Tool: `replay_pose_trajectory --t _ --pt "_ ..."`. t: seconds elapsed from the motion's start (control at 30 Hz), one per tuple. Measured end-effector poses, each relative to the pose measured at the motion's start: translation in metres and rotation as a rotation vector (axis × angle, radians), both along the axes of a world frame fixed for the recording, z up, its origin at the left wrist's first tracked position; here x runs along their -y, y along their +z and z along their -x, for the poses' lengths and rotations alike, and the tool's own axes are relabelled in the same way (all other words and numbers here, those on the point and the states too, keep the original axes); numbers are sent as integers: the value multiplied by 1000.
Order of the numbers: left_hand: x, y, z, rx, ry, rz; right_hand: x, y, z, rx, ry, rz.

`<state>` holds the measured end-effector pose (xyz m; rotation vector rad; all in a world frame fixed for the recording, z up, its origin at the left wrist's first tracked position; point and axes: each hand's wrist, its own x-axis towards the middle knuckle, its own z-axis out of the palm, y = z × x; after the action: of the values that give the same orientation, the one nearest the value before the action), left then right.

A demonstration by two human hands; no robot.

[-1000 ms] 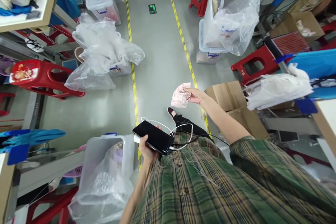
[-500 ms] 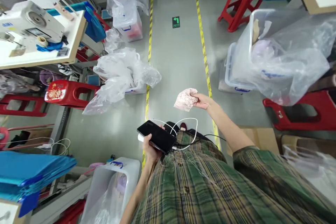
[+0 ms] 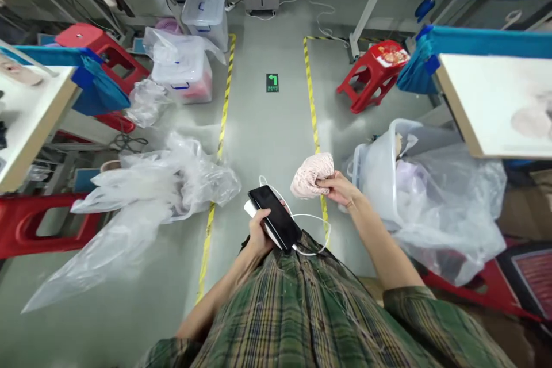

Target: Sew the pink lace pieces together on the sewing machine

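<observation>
So since half a second ago the pink lacy cloth (image 3: 307,178) has bunched up more in the right hand (image 3: 342,190), the phone (image 3: 279,221) has swung steeper in the left hand (image 3: 260,231), and the whole view has shifted along the aisle. Hands are apart, each clamped on something: right fingers pinch the cloth's right edge, left ones wrap one phone plus a white object (image 3: 250,208) under it, with one white cable (image 3: 329,229) looping off. That one cloth is up in the air, overlapping the right of two striped tape lines (image 3: 311,98) edging the floor. One arrow sign (image 3: 272,83) sits between them. I count at least four red stools (image 3: 371,77), one by the left corner of the right tabletop (image 3: 491,86). Containers: two lidded boxes (image 3: 183,72) along the left tape's far end, the nearer showing something pinkish through its wall; one open tub (image 3: 391,178) off the right tape, with a clear bag (image 3: 457,213) spilling over its rim and lilac stuff (image 3: 410,184) inside. Plastic bags (image 3: 159,184) hide most of another container on the left.
</observation>
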<state>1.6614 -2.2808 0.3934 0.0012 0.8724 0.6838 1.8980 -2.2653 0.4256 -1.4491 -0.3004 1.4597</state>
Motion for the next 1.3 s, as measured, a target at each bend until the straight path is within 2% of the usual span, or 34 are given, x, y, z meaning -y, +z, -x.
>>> replay_pose_trajectory --t 0.1,0.17,0.23,0.37,0.43,0.5,0.57,0.63,0.7,0.77,0.9,1.0,1.1,1.2,1.3 --pt "-63 12 -20 27 -46 7 -47 10 -24 41 -2 28" --pt "-99 17 -26 34 -18 18 -72 6 -39 60 7 63" --pt "-137 17 -33 31 57 29 -96 -4 -57 83 29 113" --pt "-222 5 -50 -8 274 37 -159 -30 -109 151 98 217" --pt "-267 0 -60 -27 386 46 -205 -37 -136 182 131 247" --pt "-310 0 -69 -45 487 57 -263 -40 -159 202 166 256" --pt "-350 6 -75 -60 568 71 -330 -39 -171 205 211 254" --pt "-384 15 -78 -80 644 87 -404 -39 -172 191 277 253" --pt "-412 23 -77 -111 733 105 -479 -40 -159 168 357 253" --pt "-439 25 -74 -134 823 133 -549 -44 -132 143 439 246" --pt "-498 11 -62 -128 947 208 -659 -59 -54 80 606 226" --pt "-558 -5 -40 -106 980 239 -718 -70 8 48 701 223" --pt "-631 -16 -3 -55 972 233 -771 -73 54 58 736 231" --pt "-703 -19 40 5 970 172 -824 -71 80 104 727 257" --pt "-758 -17 79 28 946 108 -873 -70 95 160 698 288"
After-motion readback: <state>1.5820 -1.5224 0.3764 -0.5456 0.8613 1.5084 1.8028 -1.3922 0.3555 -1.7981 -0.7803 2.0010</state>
